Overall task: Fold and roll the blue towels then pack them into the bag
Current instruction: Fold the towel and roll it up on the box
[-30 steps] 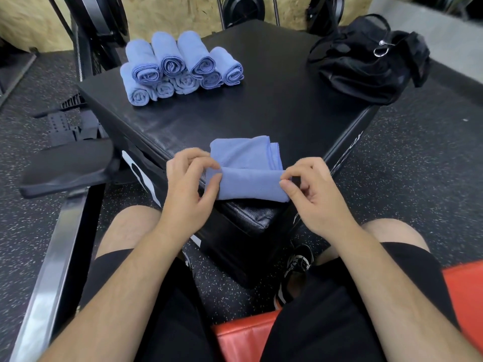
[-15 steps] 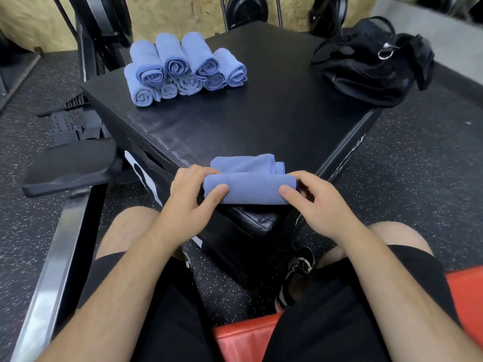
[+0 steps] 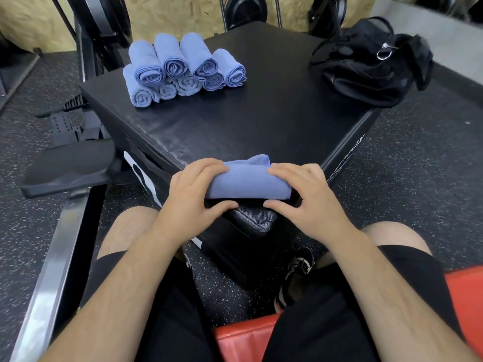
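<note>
A blue towel [image 3: 248,181], almost fully rolled, lies at the near corner of the black padded box [image 3: 261,121]. My left hand [image 3: 193,194] grips its left end, fingers curled over the top and thumb underneath. My right hand [image 3: 305,197] grips the right end the same way. Only a small flap of the towel still lies flat beyond the roll. A stack of several rolled blue towels [image 3: 183,69] sits at the box's far left. The black bag [image 3: 371,64] lies slumped at the far right corner.
A black bench pad [image 3: 68,165] and a metal rail [image 3: 52,278] stand to the left on the speckled rubber floor. I sit on a red seat [image 3: 245,343] with my knees either side of the box corner. Weight plates lean at the back wall.
Both hands have rolled the towel away from me, so the roll has grown thicker and the flat part has shrunk to a small flap. Their fingers now wrap over the roll.
</note>
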